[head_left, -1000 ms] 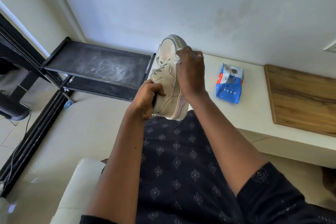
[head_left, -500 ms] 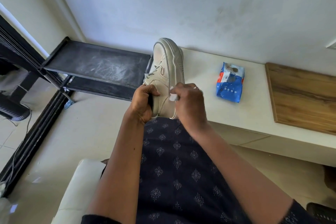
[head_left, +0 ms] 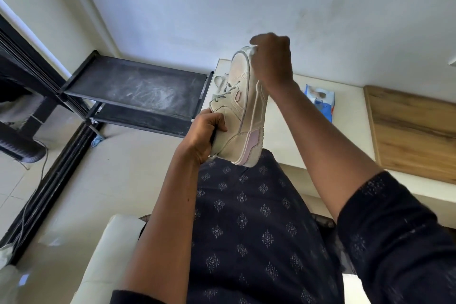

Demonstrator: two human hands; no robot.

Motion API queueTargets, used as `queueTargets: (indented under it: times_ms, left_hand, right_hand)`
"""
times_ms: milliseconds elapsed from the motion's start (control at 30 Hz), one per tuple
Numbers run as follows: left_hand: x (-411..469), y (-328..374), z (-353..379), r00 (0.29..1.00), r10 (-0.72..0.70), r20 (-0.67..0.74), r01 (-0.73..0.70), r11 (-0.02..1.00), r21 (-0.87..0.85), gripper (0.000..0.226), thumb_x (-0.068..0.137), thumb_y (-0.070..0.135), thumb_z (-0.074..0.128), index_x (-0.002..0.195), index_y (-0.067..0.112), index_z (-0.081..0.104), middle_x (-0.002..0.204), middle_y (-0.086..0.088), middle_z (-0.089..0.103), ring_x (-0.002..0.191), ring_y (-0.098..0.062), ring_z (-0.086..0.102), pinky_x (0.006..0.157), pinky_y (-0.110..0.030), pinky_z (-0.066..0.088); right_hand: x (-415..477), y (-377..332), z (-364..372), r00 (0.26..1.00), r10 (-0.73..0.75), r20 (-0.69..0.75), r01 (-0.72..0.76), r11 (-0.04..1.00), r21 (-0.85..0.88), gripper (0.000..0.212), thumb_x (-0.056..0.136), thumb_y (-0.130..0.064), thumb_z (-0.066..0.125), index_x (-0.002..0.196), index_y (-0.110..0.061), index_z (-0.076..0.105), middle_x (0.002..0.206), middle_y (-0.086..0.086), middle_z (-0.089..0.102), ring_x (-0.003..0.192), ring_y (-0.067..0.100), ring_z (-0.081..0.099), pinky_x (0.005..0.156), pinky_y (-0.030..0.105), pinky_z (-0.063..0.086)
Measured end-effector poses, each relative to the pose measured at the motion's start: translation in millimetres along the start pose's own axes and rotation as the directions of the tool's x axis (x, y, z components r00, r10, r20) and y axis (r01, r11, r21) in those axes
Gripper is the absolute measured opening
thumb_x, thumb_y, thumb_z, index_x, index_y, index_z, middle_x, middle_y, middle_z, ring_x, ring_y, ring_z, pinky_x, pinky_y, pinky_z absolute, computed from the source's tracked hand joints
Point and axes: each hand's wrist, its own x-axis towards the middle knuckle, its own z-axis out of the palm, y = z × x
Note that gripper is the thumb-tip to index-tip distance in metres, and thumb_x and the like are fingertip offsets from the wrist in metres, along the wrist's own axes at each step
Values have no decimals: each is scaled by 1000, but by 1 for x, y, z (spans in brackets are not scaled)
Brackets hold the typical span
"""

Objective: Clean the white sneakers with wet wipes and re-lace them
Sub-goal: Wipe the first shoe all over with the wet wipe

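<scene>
I hold one off-white sneaker [head_left: 240,108] with a pink heel patch up in the air above my lap, toe pointing away from me. My left hand [head_left: 206,134] grips it at the collar near the heel. At the toe, my right hand [head_left: 271,59] pinches a white wet wipe [head_left: 252,50] against the sole rim. The grey laces [head_left: 225,89] are still threaded and hang loose on the left side. A blue wet-wipe pack [head_left: 322,101] lies on the white ledge [head_left: 350,136] behind my right forearm, partly hidden.
A dusty black shoe rack [head_left: 138,91] stands at the left against the wall. A wooden board [head_left: 414,131] lies on the ledge at right. I sit on a white seat [head_left: 103,254]; cables and black frames run along the floor at far left.
My right hand with the wipe has slid from the heel side of the sole up to the toe. The sneaker has risen and tilted slightly right.
</scene>
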Motion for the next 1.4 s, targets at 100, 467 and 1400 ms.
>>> queueTargets:
  times_ms: [100, 467, 1400]
  left_hand:
    - [-2, 1, -2, 1000, 9, -4, -10, 999, -33, 32, 58, -6, 43, 88, 4, 48, 73, -11, 52, 58, -24, 55, 52, -29, 50]
    - [5, -6, -20, 1000, 10, -23, -15, 976, -219, 51, 45, 4, 42, 93, 3, 57, 72, -6, 59, 63, -24, 56, 56, -27, 52]
    - [-2, 1, -35, 975, 176, 136, -96, 885, -457, 46, 58, 19, 37, 97, 5, 56, 84, -9, 60, 78, -25, 57, 75, -31, 47]
  right_hand:
    - [14, 4, 0, 1000, 0, 28, -4, 992, 127, 35, 81, 1, 46, 104, -8, 71, 108, 11, 69, 108, 31, 58, 90, 31, 47]
    - [-68, -11, 18, 970, -119, -213, 172, 953, 251, 15, 65, 6, 65, 74, -4, 71, 69, 10, 69, 63, 27, 64, 55, 18, 31]
    - [-117, -32, 23, 961, -250, -119, 269, 944, 190, 19, 73, 0, 51, 79, 1, 69, 80, 11, 67, 72, 30, 62, 67, 29, 51]
